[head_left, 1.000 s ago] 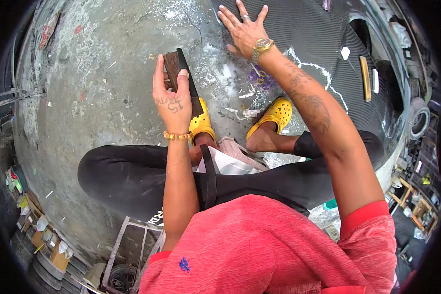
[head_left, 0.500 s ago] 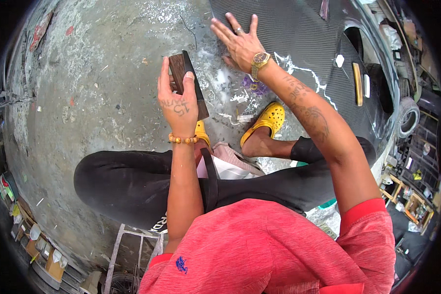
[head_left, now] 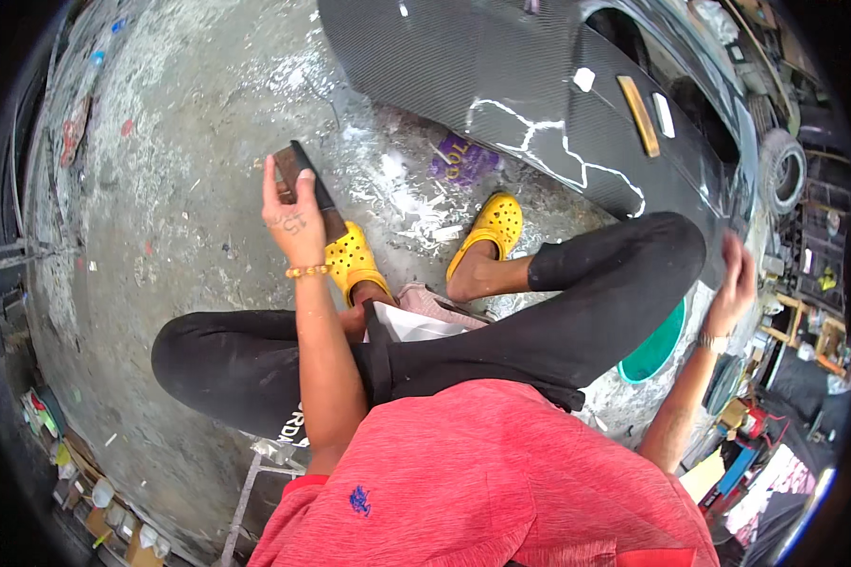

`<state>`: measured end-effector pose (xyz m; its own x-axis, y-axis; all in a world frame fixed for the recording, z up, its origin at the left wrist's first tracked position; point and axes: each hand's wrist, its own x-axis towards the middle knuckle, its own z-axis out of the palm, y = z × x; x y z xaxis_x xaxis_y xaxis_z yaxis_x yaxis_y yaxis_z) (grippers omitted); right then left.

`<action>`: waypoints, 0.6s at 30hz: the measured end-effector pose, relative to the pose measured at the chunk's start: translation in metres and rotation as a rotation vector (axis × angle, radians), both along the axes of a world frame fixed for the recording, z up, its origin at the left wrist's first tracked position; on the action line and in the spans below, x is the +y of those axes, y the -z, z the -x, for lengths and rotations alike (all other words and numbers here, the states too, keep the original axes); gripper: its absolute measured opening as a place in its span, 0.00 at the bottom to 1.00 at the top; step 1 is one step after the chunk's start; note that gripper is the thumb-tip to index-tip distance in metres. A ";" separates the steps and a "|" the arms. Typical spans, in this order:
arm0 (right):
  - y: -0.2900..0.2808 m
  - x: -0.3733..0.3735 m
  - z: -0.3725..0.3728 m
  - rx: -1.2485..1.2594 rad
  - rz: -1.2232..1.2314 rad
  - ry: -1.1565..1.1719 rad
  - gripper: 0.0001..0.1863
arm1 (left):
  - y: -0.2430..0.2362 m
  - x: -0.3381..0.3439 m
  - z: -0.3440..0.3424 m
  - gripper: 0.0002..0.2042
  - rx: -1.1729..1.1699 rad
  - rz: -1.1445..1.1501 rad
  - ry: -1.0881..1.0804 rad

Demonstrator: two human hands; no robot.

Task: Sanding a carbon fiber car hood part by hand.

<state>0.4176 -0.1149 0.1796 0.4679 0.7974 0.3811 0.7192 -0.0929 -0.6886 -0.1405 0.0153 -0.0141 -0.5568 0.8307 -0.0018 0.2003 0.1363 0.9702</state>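
My left hand (head_left: 295, 225) is closed around a long block (head_left: 322, 194), dark brown with a black side, which looks like a sanding block. It is held above the floor, beside my left yellow clog (head_left: 350, 260). Off to the right, past my knee, my right hand (head_left: 731, 288) is raised with fingers stretched out and slightly blurred; nothing shows in it. Ahead lies a large black panel with a woven carbon-fibre look (head_left: 425, 71). A branching white line (head_left: 539, 128) runs across its near part.
On the panel rest a yellow-brown bar (head_left: 638, 115), a white strip (head_left: 664, 114) and a small white piece (head_left: 584, 79). A purple scrap (head_left: 463, 161) lies on the stained floor. A green round container (head_left: 654, 345) stands by my right knee; a tyre (head_left: 782, 170) is farther right.
My right hand has left the panel's edge and swung back to the right, past my knee. My left hand, still gripping the block, has shifted left and nearer. The view has turned somewhat.
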 end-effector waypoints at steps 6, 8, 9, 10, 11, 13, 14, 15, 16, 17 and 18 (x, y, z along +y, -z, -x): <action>0.152 -0.184 -0.145 0.475 0.703 0.398 0.23 | 0.000 -0.009 0.030 0.29 -0.103 0.027 -0.041; 0.206 -0.211 -0.162 0.986 0.725 0.409 0.21 | -0.002 -0.008 0.021 0.29 -0.192 0.045 -0.030; 0.232 -0.212 -0.162 1.114 0.805 0.365 0.20 | -0.008 -0.009 0.020 0.29 -0.224 0.049 -0.040; 0.256 -0.218 -0.171 1.107 0.817 0.359 0.20 | -0.010 -0.009 0.017 0.29 -0.272 0.054 -0.046; 0.278 -0.224 -0.185 0.955 0.782 0.435 0.18 | -0.009 -0.009 0.016 0.29 -0.313 0.041 -0.025; 0.309 -0.224 -0.192 0.826 0.765 0.462 0.15 | -0.014 -0.012 0.022 0.29 -0.302 0.043 -0.048; 0.318 -0.229 -0.193 0.720 0.741 0.375 0.15 | -0.017 -0.012 0.021 0.29 -0.307 0.042 -0.037; 0.324 -0.238 -0.193 0.613 0.711 0.294 0.15 | -0.022 -0.012 0.016 0.29 -0.289 0.051 -0.027; 0.327 -0.245 -0.194 0.505 0.676 0.212 0.14 | -0.026 -0.010 0.011 0.29 -0.297 0.057 -0.028; 0.328 -0.248 -0.194 0.398 0.639 0.132 0.14 | -0.025 -0.009 0.010 0.30 -0.317 0.049 -0.023; 0.327 -0.251 -0.196 0.291 0.598 0.056 0.14 | -0.025 -0.008 0.007 0.30 -0.340 0.040 -0.015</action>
<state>0.6131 -0.3659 -0.1475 0.5315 0.8039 -0.2670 0.4949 -0.5505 -0.6723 -0.1480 0.0075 0.0113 -0.5310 0.8179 -0.2216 -0.1360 0.1759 0.9750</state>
